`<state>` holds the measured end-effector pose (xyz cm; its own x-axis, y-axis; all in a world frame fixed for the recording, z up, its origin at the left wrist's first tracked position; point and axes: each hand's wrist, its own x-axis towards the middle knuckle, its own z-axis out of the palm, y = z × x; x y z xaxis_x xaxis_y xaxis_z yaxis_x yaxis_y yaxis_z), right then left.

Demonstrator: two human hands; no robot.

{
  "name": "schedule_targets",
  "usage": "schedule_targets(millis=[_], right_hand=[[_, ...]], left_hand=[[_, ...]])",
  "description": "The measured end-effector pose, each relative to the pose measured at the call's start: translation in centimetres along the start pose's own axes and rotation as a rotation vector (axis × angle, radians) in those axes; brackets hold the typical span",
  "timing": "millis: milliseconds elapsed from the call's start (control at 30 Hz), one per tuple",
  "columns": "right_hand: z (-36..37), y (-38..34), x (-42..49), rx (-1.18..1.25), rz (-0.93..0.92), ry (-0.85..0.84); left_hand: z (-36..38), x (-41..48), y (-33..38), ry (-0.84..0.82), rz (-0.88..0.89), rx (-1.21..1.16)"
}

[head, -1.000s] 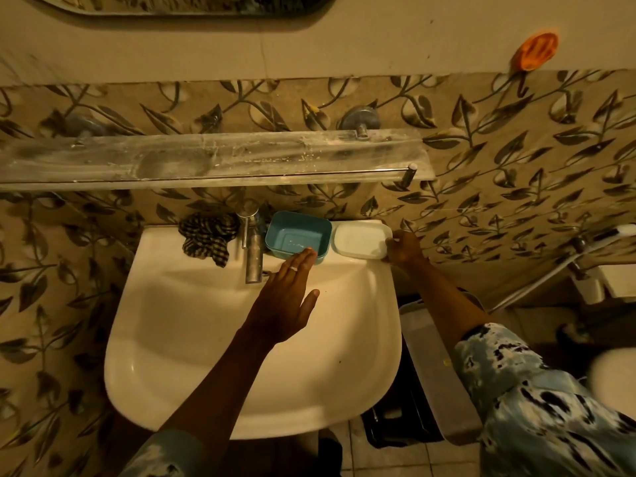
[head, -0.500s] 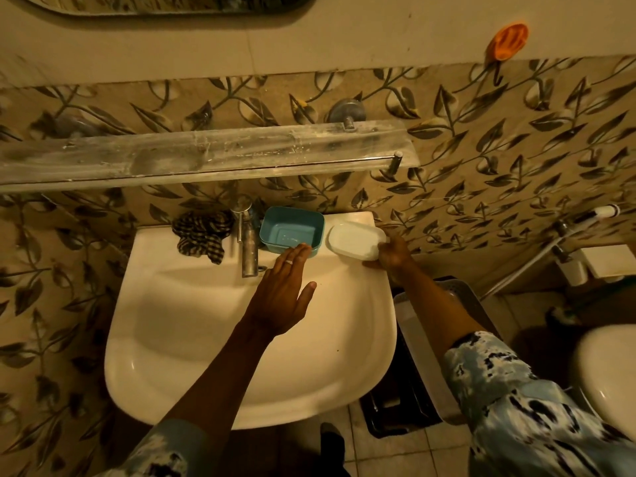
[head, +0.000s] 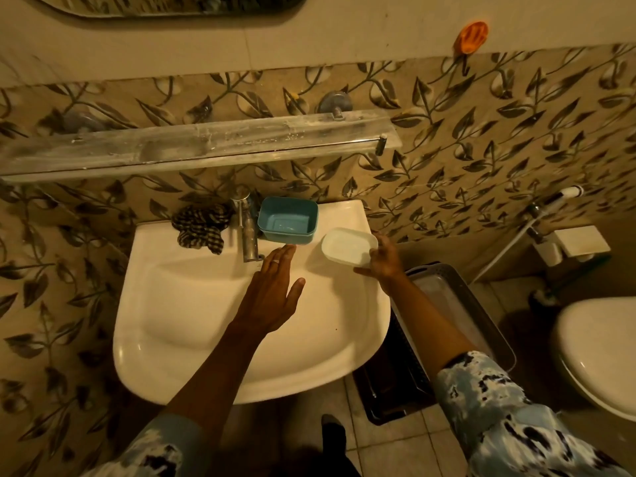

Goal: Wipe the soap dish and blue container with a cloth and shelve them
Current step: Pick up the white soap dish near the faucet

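Observation:
My right hand (head: 383,259) grips the white soap dish (head: 347,248) by its right end and holds it lifted over the right side of the white sink (head: 192,304). The blue container (head: 288,223) stands on the sink's back rim, just right of the tap (head: 248,232). My left hand (head: 273,290) hovers flat and open over the basin, its fingertips just short of the blue container. A dark checked cloth (head: 203,227) lies bunched on the rim left of the tap. The long glass shelf (head: 206,144) runs along the wall above the sink.
A grey lidded bin (head: 451,311) stands on the floor right of the sink, with a toilet (head: 599,352) beyond it. An orange hook (head: 473,36) hangs on the wall at upper right. A mirror edge shows at the top.
My right hand has picked the soap dish up off the sink's back rim and drawn it toward me and slightly right. My left hand has stayed near the blue container.

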<state>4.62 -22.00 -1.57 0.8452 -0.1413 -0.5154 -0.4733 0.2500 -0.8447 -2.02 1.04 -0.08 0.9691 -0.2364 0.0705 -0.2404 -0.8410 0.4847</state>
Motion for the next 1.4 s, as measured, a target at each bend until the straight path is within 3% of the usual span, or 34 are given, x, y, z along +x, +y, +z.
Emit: schedule_targets(millis=[100,200,267,367,467,767,1400], right_hand=[[-0.2,0.9,-1.7,-0.178,-0.082,-0.021],[0.2,1.5,-3.6,-0.064,-0.035,-0.011],[0.4,2.1,-4.9,-0.015,-0.065,-0.012],[0.5,3.3,-6.1,-0.167,-0.221,-0.025],[0.8,3.8,-7.3,-0.206,-0.249,-0.027],[1.2,4.6,-8.5,-0.28,-0.376,-0.009],[2.7,2.8,-9.0,-0.52,-0.554,0.046]], left_hand=[[-0.4,-1.7,-0.4,0.026,-0.027,-0.049],[-0.8,-3.7,-1.2,0.048,-0.103,-0.129],[-1.1,-5.2,-2.0,0.072,-0.105,-0.086],[-1.4,-7.0,-3.4,0.075,-0.137,0.08],[-1.9,-8.3,-4.2,0.055,-0.235,0.191],[-2.8,-10.9,-5.6,-0.006,-0.423,0.188],[-2.6,-12.1,-4.0,-0.086,-0.361,0.24]])
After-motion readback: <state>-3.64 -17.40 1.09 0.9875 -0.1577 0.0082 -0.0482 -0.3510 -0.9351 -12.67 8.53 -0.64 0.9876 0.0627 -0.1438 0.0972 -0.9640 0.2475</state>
